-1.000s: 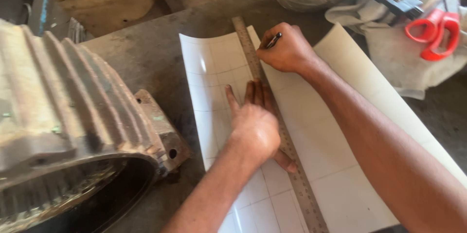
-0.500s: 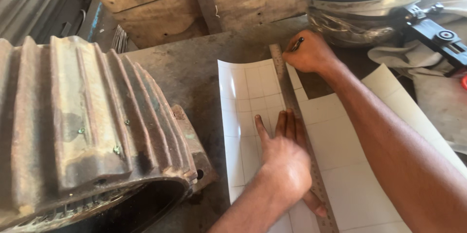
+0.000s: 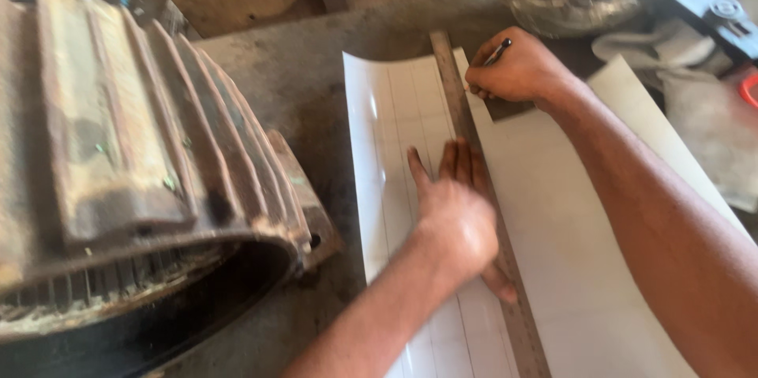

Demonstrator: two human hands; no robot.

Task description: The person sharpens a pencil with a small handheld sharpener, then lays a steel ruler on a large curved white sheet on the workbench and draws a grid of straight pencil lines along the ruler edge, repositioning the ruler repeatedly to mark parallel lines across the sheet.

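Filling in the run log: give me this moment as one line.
left hand: flat, pressing ruler onto white sheet | right hand: holds pen at ruler's far end | finned metal housing: left of sheet

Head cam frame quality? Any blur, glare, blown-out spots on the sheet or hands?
Head view: slight motion blur throughout, so the ruled lines on the white sheet look soft. The sheet's curled left edge shows mild glare, not blown out. The left hand on the metal ruler and the right hand with the pen are evenly lit. The ribbed metal housing is smeared, its lower opening in deep shadow.
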